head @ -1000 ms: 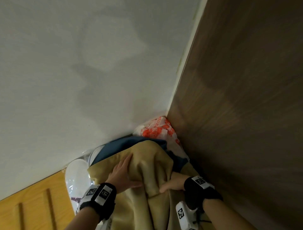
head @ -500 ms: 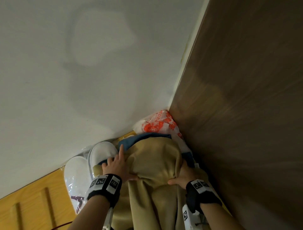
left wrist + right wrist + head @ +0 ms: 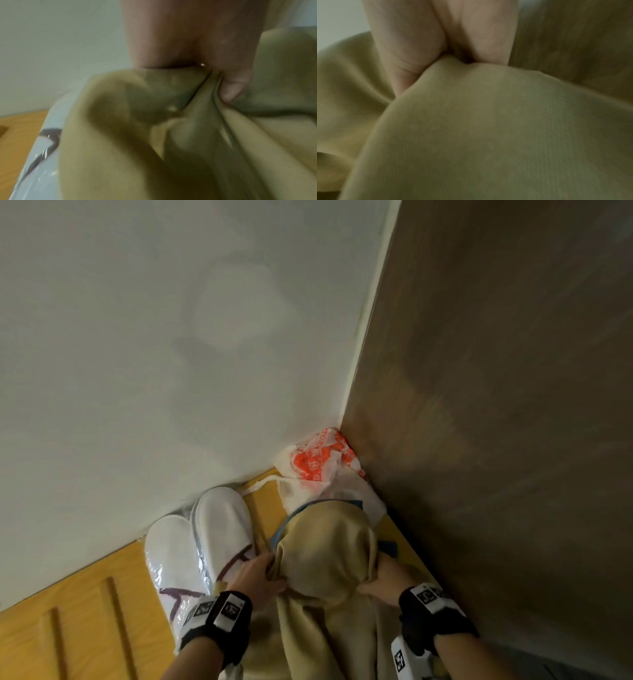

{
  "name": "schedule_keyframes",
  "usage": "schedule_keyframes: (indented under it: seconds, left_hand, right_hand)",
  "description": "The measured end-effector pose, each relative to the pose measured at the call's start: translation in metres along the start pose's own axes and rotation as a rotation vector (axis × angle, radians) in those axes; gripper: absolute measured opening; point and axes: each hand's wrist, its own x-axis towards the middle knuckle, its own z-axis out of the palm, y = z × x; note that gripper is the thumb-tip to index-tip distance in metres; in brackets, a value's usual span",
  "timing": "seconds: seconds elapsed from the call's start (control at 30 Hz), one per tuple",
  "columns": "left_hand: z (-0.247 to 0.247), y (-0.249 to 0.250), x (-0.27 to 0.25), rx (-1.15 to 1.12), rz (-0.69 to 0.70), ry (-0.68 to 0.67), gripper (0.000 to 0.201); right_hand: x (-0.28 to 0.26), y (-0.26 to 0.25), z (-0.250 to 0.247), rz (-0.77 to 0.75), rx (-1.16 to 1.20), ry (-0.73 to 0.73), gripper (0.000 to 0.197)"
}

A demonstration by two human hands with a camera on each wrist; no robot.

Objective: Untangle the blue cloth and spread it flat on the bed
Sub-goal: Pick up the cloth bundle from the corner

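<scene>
While I lean over the corner where the white wall (image 3: 144, 344) meets the dark brown wood-grain panel (image 3: 507, 405), both my hands are bunched into the same soft khaki-tan fabric bundle (image 3: 325, 546). My left hand (image 3: 255, 578) grips a gathered fold at the bundle's left side; the left wrist view shows my thumb (image 3: 235, 86) pressing tight pleats of the tan fabric (image 3: 188, 135) against my fingers. My right hand (image 3: 385, 583) holds the bundle's lower right side, and the right wrist view shows my thumb (image 3: 406, 56) and fingers clamped on a rounded fold of the tan fabric (image 3: 488, 128). So neither hand is relaxed: each is clenched on that fabric.

The blue cloth (image 3: 388, 547) shows only in slivers: a thin blue edge runs along the far-left rim of the tan bundle, just beyond my left hand, and a small blue patch peeks out just beyond my right hand, next to the brown panel. Most of it is hidden by the tan fabric, and I cannot tell how the two are joined.

Just left of my left hand lies a pair of white slippers in a clear plastic wrapper (image 3: 205, 542), touching the wall, on an orange-yellow wooden surface (image 3: 68, 621). Beyond both hands, tucked in the corner, sits a crumpled white plastic bag with orange print (image 3: 318, 460), touching the tan bundle's far side
</scene>
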Motion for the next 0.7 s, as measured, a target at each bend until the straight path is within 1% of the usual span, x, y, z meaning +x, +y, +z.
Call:
schedule_keyframes:
  seconds: [0.07, 0.1, 0.23, 0.3, 0.37, 0.4, 0.43, 0.47, 0.53, 0.6, 0.63, 0.7]
  left_hand:
    - [0.009, 0.007, -0.018, -0.117, 0.036, -0.023, 0.044]
    - [0.011, 0.011, -0.024, -0.152, 0.057, -0.028, 0.049]
    - [0.006, 0.032, -0.039, -0.197, 0.113, -0.061, 0.077]
    - [0.005, 0.048, -0.046, -0.22, 0.149, -0.149, 0.097]
    - [0.009, 0.068, -0.057, -0.284, 0.245, -0.238, 0.119]
    - [0.013, 0.078, -0.064, -0.293, 0.296, -0.26, 0.125]
    - [0.019, 0.088, -0.071, -0.282, 0.341, -0.277, 0.126]
    - [0.026, 0.098, -0.078, -0.262, 0.383, -0.298, 0.119]
    - [0.041, 0.119, -0.094, -0.219, 0.443, -0.348, 0.09]
    - [0.056, 0.141, -0.11, -0.197, 0.479, -0.372, 0.061]
    - [0.065, 0.153, -0.118, -0.177, 0.491, -0.381, 0.052]
    - [0.084, 0.179, -0.135, -0.106, 0.501, -0.407, 0.048]
  right_hand:
    - [-0.022, 0.01, 0.007, -0.002, 0.067, 0.041, 0.05]
    - [-0.031, 0.015, 0.011, -0.004, 0.126, 0.066, 0.051]
    - [-0.068, 0.029, 0.024, -0.021, 0.387, 0.206, 0.054]
    - [-0.088, 0.037, 0.031, -0.043, 0.515, 0.296, 0.06]
    - [-0.109, 0.05, 0.038, -0.053, 0.632, 0.385, 0.064]
    - [-0.12, 0.057, 0.042, -0.055, 0.684, 0.417, 0.066]
    - [-0.133, 0.066, 0.046, -0.055, 0.727, 0.445, 0.066]
    - [-0.147, 0.074, 0.048, -0.06, 0.759, 0.474, 0.064]
    - [-0.176, 0.094, 0.053, -0.065, 0.817, 0.542, 0.058]
    - [-0.205, 0.116, 0.058, -0.055, 0.879, 0.598, 0.057]
    - [-0.221, 0.128, 0.061, -0.049, 0.909, 0.629, 0.056]
    - [-0.253, 0.152, 0.069, -0.033, 0.95, 0.705, 0.05]
